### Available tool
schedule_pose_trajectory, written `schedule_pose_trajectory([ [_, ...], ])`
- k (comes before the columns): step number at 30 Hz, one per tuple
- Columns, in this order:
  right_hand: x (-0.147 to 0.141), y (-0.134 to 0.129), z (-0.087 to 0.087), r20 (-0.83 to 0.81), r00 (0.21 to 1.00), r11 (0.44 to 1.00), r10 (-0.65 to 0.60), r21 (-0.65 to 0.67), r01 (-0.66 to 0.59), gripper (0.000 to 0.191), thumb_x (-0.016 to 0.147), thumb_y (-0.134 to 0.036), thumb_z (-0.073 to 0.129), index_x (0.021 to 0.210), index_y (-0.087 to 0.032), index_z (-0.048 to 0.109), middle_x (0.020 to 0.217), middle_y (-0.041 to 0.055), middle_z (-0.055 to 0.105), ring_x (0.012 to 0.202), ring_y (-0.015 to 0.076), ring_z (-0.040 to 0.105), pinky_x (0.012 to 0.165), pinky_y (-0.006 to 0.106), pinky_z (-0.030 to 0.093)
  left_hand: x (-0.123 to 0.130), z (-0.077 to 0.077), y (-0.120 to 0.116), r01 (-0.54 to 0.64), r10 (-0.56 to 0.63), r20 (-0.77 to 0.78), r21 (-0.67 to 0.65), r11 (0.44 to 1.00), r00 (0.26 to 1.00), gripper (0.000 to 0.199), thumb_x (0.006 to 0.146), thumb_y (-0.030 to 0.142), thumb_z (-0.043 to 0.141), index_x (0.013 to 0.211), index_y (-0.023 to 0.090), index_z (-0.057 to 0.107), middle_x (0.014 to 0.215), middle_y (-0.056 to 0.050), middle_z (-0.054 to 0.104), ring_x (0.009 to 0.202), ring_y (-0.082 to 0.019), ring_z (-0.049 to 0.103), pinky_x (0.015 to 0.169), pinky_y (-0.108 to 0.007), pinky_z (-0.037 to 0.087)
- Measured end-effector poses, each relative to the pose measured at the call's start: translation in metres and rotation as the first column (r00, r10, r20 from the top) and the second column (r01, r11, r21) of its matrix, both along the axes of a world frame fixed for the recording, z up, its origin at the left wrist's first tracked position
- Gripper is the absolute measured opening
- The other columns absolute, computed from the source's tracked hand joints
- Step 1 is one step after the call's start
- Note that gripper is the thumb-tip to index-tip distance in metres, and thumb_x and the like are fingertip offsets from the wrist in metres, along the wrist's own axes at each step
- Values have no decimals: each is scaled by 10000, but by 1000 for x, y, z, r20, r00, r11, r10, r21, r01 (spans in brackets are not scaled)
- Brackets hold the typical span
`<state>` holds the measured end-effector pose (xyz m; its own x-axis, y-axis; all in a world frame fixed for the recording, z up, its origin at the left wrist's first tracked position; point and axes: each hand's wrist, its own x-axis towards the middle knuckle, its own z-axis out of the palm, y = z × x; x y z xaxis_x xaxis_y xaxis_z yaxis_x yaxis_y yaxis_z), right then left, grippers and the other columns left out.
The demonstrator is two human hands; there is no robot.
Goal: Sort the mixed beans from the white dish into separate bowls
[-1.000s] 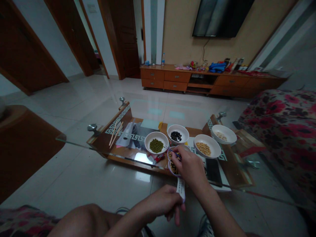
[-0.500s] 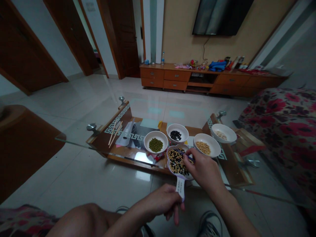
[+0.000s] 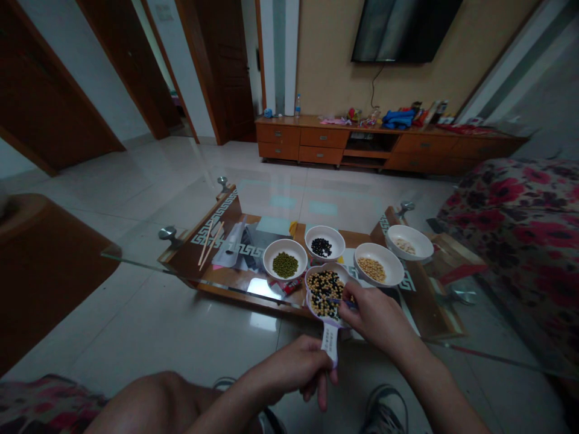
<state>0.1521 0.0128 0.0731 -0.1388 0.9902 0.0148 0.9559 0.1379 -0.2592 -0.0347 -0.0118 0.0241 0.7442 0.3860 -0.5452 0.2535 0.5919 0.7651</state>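
Left hand grips the handle of a white dish of mixed beans; right hand pinches a thin stick over them, beside white bowls on a glass table.

Mixed-bean bowl nearest, mung bowl (L) & soybean bowl (R) behind on glass table, cabinet beyond.

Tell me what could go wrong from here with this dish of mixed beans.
The left hand holds the loaded handled dish only by its handle, near the glass tabletop's front edge, so it could tip and scatter its beans onto the tile floor. The sticks in the right hand might also flick beans into the nearby bowl of yellow soybeans.
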Motion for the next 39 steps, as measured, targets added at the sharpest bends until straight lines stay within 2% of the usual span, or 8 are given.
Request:
schedule_pose_trajectory([
  [13,1,1,-7,2,1000,999,22,32,-22,102,789,-293,521,758,-205,563,623,0,603,537,118,523,497,250,180,-1,2,0,-3,3,-1,-19,1000,1000,199,756,257,394,719,153,559,435,18,549,307,-82,379,378,-210,245],
  [25,-1,2,-2,14,1000,1000,26,-12,-25,89,791,-274,510,757,-208,560,629,9,613,559,137,546,490,246,198,0,1,-1,-3,3,2,-13,1000,1000,203,771,246,391,729,148,564,447,8,556,304,-86,384,382,-215,245],
  [35,-1,2,-3,33,999,999,23,-32,-22,103,810,-283,496,787,-211,565,682,15,646,600,151,581,506,243,217,-1,-2,-1,-9,9,16,3,1000,1000,203,730,240,386,708,152,568,443,9,561,293,-85,365,360,-214,240],
  [39,-1,2,-2,13,1000,1000,28,-5,-28,99,811,-278,497,783,-210,564,684,13,651,600,147,586,511,243,234,-1,-2,-1,-8,8,2,-5,1000,1000,202,736,242,390,715,149,569,441,10,559,297,-83,372,367,-212,242],
])
